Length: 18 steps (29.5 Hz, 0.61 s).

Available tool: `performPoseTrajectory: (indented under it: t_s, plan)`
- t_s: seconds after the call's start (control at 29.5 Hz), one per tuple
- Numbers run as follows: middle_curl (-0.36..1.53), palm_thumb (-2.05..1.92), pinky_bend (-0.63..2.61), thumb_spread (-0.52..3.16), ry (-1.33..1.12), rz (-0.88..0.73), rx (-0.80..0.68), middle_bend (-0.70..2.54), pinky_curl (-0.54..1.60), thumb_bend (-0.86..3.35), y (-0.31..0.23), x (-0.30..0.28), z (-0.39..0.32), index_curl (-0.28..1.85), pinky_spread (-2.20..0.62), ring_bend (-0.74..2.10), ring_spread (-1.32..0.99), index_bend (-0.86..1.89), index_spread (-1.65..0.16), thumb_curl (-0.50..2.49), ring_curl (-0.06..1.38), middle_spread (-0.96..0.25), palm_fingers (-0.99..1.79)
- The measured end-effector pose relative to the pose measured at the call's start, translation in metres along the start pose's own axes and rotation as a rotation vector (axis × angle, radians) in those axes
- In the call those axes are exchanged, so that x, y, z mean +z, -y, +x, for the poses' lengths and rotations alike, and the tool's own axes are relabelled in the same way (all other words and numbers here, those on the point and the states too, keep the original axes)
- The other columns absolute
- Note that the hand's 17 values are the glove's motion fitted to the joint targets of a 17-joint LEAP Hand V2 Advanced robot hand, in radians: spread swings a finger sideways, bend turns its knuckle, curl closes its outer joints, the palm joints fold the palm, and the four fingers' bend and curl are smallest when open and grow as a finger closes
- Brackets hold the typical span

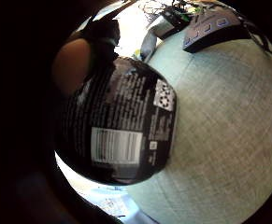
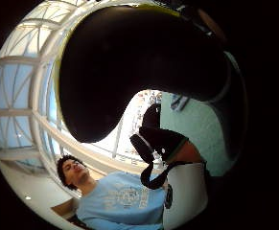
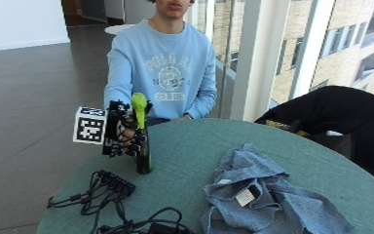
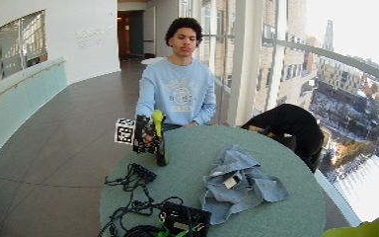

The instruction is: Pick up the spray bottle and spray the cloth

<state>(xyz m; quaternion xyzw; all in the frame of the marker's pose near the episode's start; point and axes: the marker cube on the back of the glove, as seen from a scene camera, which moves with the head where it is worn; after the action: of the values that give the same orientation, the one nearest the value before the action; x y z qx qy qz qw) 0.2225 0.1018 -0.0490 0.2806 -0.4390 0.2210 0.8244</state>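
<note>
Black cables (image 3: 119,202) sprawl nearest us on the round green table (image 3: 187,146). Beyond them we see the spray bottle (image 3: 141,146) (black body, lime-green head) standing upright, our gloved right hand (image 3: 123,134) curled around it. Crumpled denim cloth (image 3: 265,195) lies well apart.

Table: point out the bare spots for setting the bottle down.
Free: the table between the bottle and the cloth, and the far side by the person. Crowded: the near edge with cables; the cloth covers the other side.
</note>
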Motion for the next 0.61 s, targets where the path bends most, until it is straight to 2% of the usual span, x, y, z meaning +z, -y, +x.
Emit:
performPoseTrajectory:
  t_s: [0.37,0.61]
  plan:
    - [0.45,0.73,0.23,0.97,-0.022,0.126,0.015,0.51,0.33,0.06,0.014,0.010,0.007,0.18,0.25,0.43,-0.05,0.06,-0.37,0.34,0.31,-0.09,0.72]
    - [0.43,0.83,0.15,0.99,-0.125,0.177,-0.055,0.45,0.30,0.07,0.011,0.009,0.008,0.25,0.24,0.42,-0.08,0.21,-0.33,0.38,0.32,-0.09,0.85]
